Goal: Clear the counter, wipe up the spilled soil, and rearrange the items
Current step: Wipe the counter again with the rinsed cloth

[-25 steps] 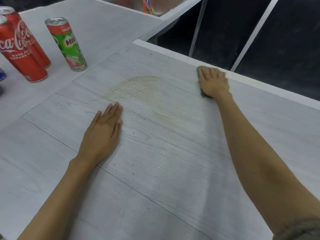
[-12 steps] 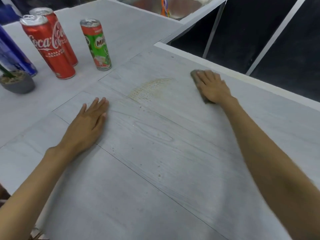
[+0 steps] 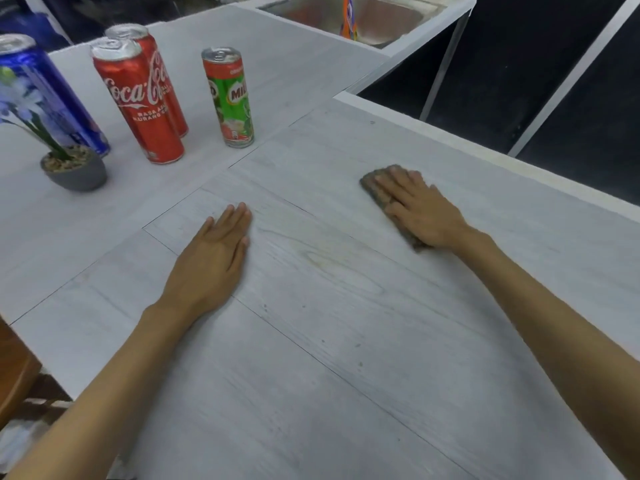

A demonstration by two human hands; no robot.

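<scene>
My right hand (image 3: 420,207) presses flat on a brownish-grey cloth (image 3: 372,184) at the middle right of the pale wood-grain counter (image 3: 311,358). My left hand (image 3: 211,258) lies flat on the counter with its fingers together and nothing under it. Only faint specks of soil (image 3: 360,363) show on the surface near my forearms. At the back left stand two red Coca-Cola cans (image 3: 138,102), a green and red Milo can (image 3: 230,97), a blue can (image 3: 41,95) and a small grey pot with an artificial plant (image 3: 74,169).
A steel sink (image 3: 388,15) with an orange bottle (image 3: 348,17) in it lies at the far end. The counter's far edge (image 3: 485,150) drops to a dark gap on the right. A brown wooden piece (image 3: 14,372) sits below the left edge.
The light brown soil smear between my hands is gone from the counter. My right hand has slid the cloth toward me. The view has shifted, bringing the blue can and pot into sight.
</scene>
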